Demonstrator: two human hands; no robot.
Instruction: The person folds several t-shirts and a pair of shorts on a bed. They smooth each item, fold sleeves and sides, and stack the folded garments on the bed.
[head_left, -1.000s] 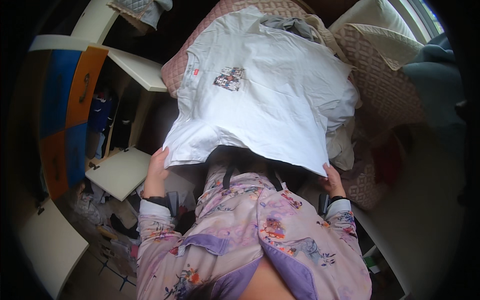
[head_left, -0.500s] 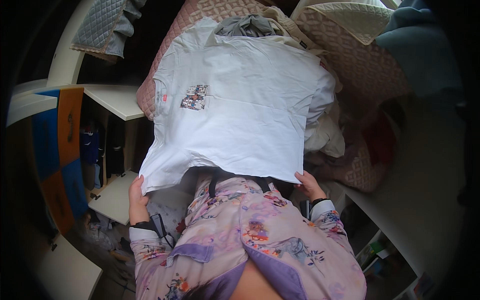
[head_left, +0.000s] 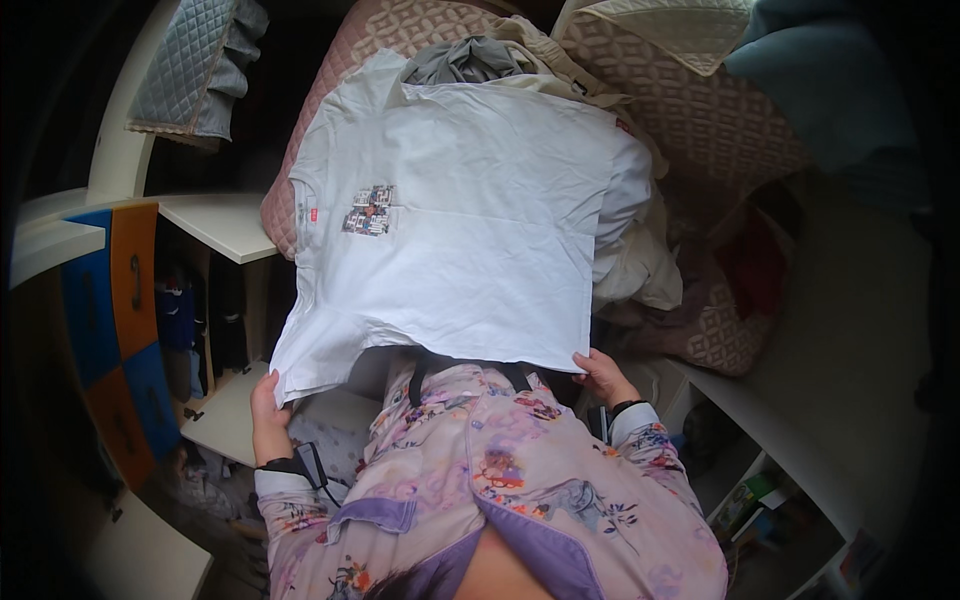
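We find the left hand (head_left: pixel 268 412) and right hand (head_left: pixel 608 380) clamped on a white T-shirt (head_left: pixel 460 250), partly hiding the pink quilted cover (head_left: pixel 335 75); shadow obscures the blue-and-orange cabinet (head_left: pixel 133 270).

Soft, muted light lay brightest on the white T-shirt (head_left: pixel 470 230) (its lower part nearly washed out), while the inside of the cupboard (head_left: pixel 134 285) sank into shadow. Fisheye distortion bowed the white post (head_left: pixel 120 155), blackness swallowed the corners, and the clutter (head_left: pixel 203 480) at lower left looked soft.
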